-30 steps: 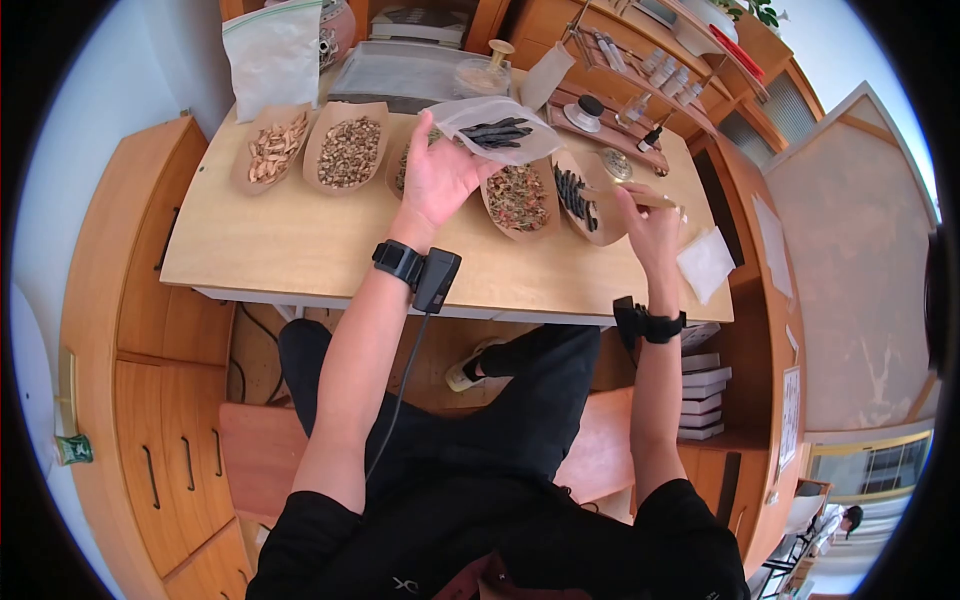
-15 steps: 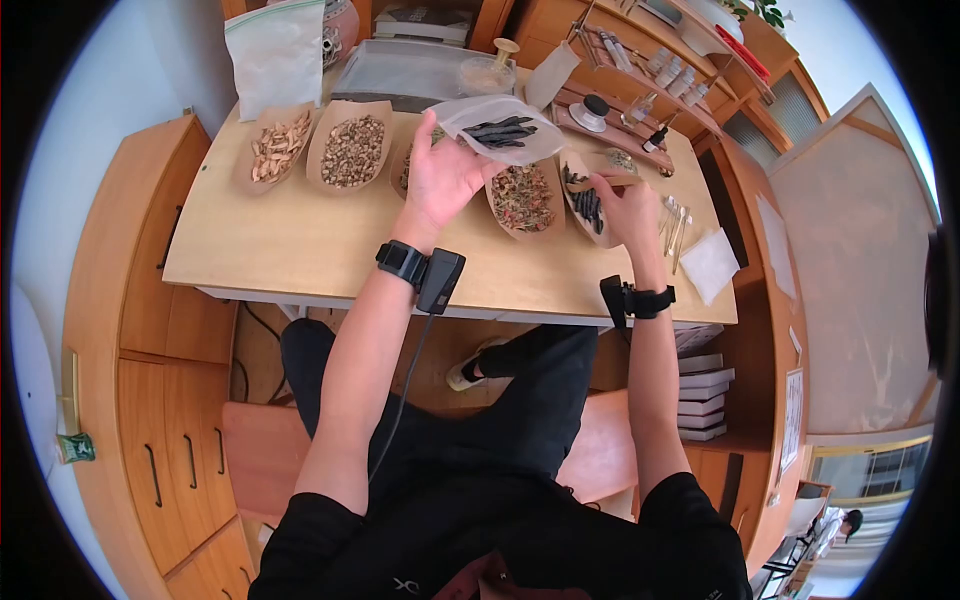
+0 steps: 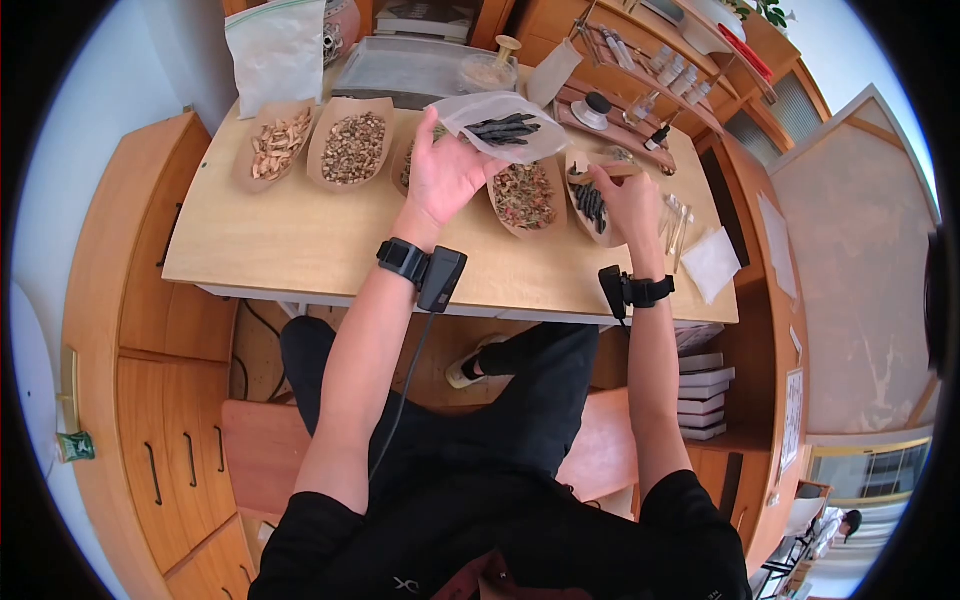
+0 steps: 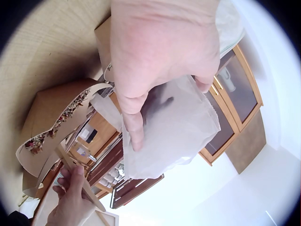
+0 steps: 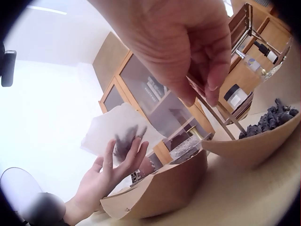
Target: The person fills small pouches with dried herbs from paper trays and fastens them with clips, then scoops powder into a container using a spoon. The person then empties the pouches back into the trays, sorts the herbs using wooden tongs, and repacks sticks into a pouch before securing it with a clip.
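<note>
My left hand, palm up, holds a translucent white pouch between thumb and fingers. Long dark dried pieces show inside its mouth. My right hand pinches slim wooden tongs over the rightmost paper tray. Their two tips reach down at that tray's edge, beside a heap of twisted blackish dried pieces. Whether the tips grip a piece I cannot tell. Just left of that tray is another with a mixed reddish and green dried herb, below the pouch.
Farther left stand paper trays of pale slices and brown chopped pieces; another is partly hidden behind my left hand. A white zip bag is at the back left. Bottles fill a wooden rack. Small spoons and a white cloth lie right.
My right hand has come left and down with the tongs, from beyond the rightmost tray to over its dark pieces. The spoons have come into sight. The left hand and pouch stay nearly still.
</note>
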`<state>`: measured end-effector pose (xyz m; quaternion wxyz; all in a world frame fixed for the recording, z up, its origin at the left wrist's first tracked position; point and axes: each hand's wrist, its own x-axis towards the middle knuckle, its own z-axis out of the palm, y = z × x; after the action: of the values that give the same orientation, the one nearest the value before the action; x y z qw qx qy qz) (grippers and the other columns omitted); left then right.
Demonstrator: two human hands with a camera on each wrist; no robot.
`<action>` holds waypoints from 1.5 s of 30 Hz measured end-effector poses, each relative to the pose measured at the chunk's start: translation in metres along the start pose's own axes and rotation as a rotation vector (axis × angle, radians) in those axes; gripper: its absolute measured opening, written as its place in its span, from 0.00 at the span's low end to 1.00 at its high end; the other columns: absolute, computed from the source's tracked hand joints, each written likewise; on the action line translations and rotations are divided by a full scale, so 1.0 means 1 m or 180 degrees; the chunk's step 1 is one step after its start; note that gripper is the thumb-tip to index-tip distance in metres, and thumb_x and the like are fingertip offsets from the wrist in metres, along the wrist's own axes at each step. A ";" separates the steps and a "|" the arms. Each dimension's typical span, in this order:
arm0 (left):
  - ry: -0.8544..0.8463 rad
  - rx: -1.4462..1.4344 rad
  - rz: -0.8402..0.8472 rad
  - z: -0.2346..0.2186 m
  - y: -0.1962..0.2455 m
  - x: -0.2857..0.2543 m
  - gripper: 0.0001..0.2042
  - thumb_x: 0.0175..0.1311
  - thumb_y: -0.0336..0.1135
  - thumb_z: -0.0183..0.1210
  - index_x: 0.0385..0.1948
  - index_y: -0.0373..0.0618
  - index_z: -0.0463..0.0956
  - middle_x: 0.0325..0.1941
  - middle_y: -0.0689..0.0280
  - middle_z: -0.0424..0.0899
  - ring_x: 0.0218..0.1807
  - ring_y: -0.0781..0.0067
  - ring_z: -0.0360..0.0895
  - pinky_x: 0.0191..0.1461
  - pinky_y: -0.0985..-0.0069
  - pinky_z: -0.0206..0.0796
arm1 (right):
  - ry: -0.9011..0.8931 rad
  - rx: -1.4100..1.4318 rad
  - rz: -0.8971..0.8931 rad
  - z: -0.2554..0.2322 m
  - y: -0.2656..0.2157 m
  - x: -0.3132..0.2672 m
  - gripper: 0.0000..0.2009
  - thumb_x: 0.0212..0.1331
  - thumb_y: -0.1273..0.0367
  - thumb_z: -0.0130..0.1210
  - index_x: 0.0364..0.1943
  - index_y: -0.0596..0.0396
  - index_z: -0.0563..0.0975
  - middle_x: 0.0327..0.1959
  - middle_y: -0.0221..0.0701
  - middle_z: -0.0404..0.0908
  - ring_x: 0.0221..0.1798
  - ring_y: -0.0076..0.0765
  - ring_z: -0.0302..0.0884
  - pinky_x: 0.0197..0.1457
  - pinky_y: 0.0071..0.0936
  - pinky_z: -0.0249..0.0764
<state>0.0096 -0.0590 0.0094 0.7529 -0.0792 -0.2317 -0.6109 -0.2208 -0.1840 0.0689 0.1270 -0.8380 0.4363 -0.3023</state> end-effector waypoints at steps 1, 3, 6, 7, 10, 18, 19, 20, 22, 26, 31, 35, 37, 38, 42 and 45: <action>0.0024 0.0018 0.0013 0.000 0.000 0.000 0.38 0.70 0.58 0.47 0.70 0.36 0.48 0.73 0.45 0.56 0.73 0.43 0.57 0.70 0.53 0.63 | -0.0011 -0.0086 -0.0052 0.000 0.000 0.000 0.13 0.55 0.60 0.64 0.34 0.57 0.86 0.25 0.44 0.84 0.30 0.47 0.85 0.36 0.34 0.78; 0.0043 0.0002 0.0012 -0.002 0.000 0.001 0.38 0.70 0.58 0.47 0.70 0.36 0.49 0.73 0.45 0.56 0.73 0.43 0.57 0.70 0.52 0.63 | 0.0001 -0.0004 -0.0157 0.004 0.009 0.001 0.13 0.55 0.61 0.64 0.34 0.57 0.86 0.26 0.44 0.84 0.30 0.47 0.85 0.36 0.34 0.78; 0.0052 -0.0017 0.0018 -0.003 0.000 0.001 0.38 0.70 0.58 0.48 0.70 0.36 0.49 0.73 0.45 0.56 0.73 0.44 0.57 0.71 0.52 0.63 | -0.0008 0.0038 -0.0300 0.002 0.019 0.002 0.13 0.56 0.61 0.63 0.35 0.57 0.86 0.27 0.44 0.85 0.31 0.47 0.85 0.37 0.34 0.78; 0.0033 -0.0023 0.0011 -0.003 0.000 0.001 0.38 0.69 0.58 0.48 0.70 0.36 0.49 0.73 0.45 0.57 0.73 0.44 0.57 0.70 0.52 0.63 | -0.0016 -0.0007 -0.0330 0.001 0.022 0.002 0.13 0.56 0.61 0.63 0.35 0.56 0.86 0.27 0.44 0.85 0.31 0.46 0.85 0.37 0.34 0.78; -0.0007 -0.0164 -0.0009 -0.002 0.000 0.001 0.38 0.69 0.58 0.49 0.70 0.36 0.49 0.72 0.46 0.57 0.73 0.45 0.58 0.71 0.52 0.62 | 0.0010 0.0028 -0.0201 -0.005 0.019 0.003 0.13 0.56 0.60 0.63 0.35 0.55 0.86 0.28 0.44 0.85 0.32 0.47 0.85 0.37 0.34 0.78; 0.0067 -0.0042 0.0055 0.003 -0.002 0.001 0.38 0.69 0.57 0.48 0.69 0.35 0.50 0.72 0.46 0.58 0.72 0.45 0.59 0.69 0.52 0.65 | -0.0055 -0.0075 -0.0016 0.002 0.009 0.008 0.13 0.56 0.61 0.64 0.35 0.56 0.86 0.29 0.43 0.85 0.32 0.46 0.85 0.39 0.33 0.79; 0.0086 -0.0002 0.0078 0.003 -0.001 0.000 0.38 0.70 0.57 0.48 0.69 0.35 0.50 0.72 0.46 0.59 0.72 0.45 0.59 0.68 0.52 0.66 | -0.0059 0.0020 -0.0073 0.003 0.007 0.007 0.12 0.55 0.61 0.64 0.35 0.57 0.86 0.29 0.43 0.85 0.33 0.46 0.85 0.40 0.33 0.79; 0.0087 0.0001 0.0085 0.002 0.000 0.000 0.38 0.70 0.57 0.48 0.69 0.35 0.50 0.72 0.46 0.59 0.72 0.45 0.59 0.68 0.52 0.66 | -0.0063 0.0023 -0.0079 0.003 0.007 0.007 0.12 0.55 0.61 0.64 0.35 0.57 0.86 0.29 0.43 0.85 0.33 0.46 0.85 0.40 0.33 0.79; 0.0036 -0.0074 0.0032 -0.003 0.000 0.001 0.38 0.69 0.57 0.48 0.69 0.36 0.51 0.72 0.46 0.59 0.71 0.45 0.60 0.68 0.53 0.66 | -0.0086 0.0216 -0.0087 0.003 0.011 0.007 0.12 0.55 0.62 0.64 0.35 0.57 0.85 0.29 0.44 0.86 0.34 0.46 0.86 0.40 0.33 0.79; 0.0045 -0.0052 0.0039 0.000 -0.001 0.000 0.38 0.69 0.58 0.49 0.69 0.36 0.51 0.72 0.46 0.59 0.71 0.46 0.60 0.68 0.53 0.66 | -0.0091 0.0189 -0.0087 0.002 0.020 0.009 0.12 0.55 0.62 0.64 0.35 0.57 0.85 0.29 0.44 0.86 0.34 0.46 0.86 0.40 0.32 0.79; 0.0046 -0.0028 0.0030 0.000 0.000 0.000 0.38 0.69 0.57 0.49 0.69 0.36 0.51 0.72 0.46 0.59 0.72 0.46 0.60 0.70 0.52 0.63 | -0.0078 -0.0031 0.0046 -0.002 0.009 0.007 0.12 0.55 0.61 0.64 0.35 0.56 0.86 0.29 0.44 0.86 0.35 0.45 0.86 0.40 0.32 0.79; 0.0092 -0.0032 0.0063 0.002 0.000 -0.001 0.38 0.69 0.57 0.49 0.69 0.36 0.51 0.72 0.46 0.59 0.72 0.46 0.60 0.71 0.52 0.62 | -0.0093 -0.0131 0.0192 -0.004 -0.002 0.006 0.12 0.55 0.61 0.64 0.34 0.55 0.86 0.29 0.43 0.86 0.34 0.45 0.86 0.40 0.33 0.79; 0.0028 -0.0147 0.0010 0.002 0.000 -0.001 0.37 0.69 0.57 0.49 0.69 0.36 0.51 0.72 0.46 0.59 0.71 0.46 0.60 0.71 0.52 0.62 | -0.0256 0.0096 0.0221 -0.003 0.000 0.007 0.12 0.56 0.61 0.63 0.34 0.55 0.86 0.29 0.43 0.86 0.34 0.45 0.86 0.41 0.33 0.79; 0.0028 -0.0147 0.0012 0.003 0.000 -0.001 0.37 0.69 0.57 0.49 0.69 0.36 0.51 0.72 0.46 0.59 0.71 0.46 0.60 0.71 0.52 0.62 | -0.0257 0.0096 0.0219 0.000 0.003 0.009 0.12 0.56 0.61 0.63 0.34 0.55 0.86 0.29 0.43 0.86 0.34 0.45 0.86 0.41 0.33 0.79; 0.0094 -0.0048 0.0046 0.004 -0.001 -0.001 0.37 0.69 0.57 0.49 0.69 0.36 0.51 0.71 0.46 0.59 0.71 0.47 0.61 0.69 0.53 0.64 | -0.0109 0.0047 0.0108 0.009 0.028 0.011 0.12 0.56 0.61 0.63 0.35 0.56 0.86 0.27 0.42 0.86 0.33 0.44 0.86 0.38 0.32 0.78; 0.0036 -0.0090 0.0021 0.000 0.001 0.000 0.37 0.69 0.57 0.49 0.69 0.36 0.51 0.71 0.46 0.59 0.71 0.48 0.61 0.69 0.54 0.65 | -0.0119 0.0371 0.0104 -0.001 0.031 0.010 0.13 0.55 0.61 0.63 0.36 0.56 0.86 0.27 0.42 0.86 0.32 0.42 0.85 0.37 0.31 0.77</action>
<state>0.0102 -0.0583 0.0095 0.7550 -0.0870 -0.2185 -0.6121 -0.2372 -0.2101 0.0589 0.1887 -0.8274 0.4290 -0.3094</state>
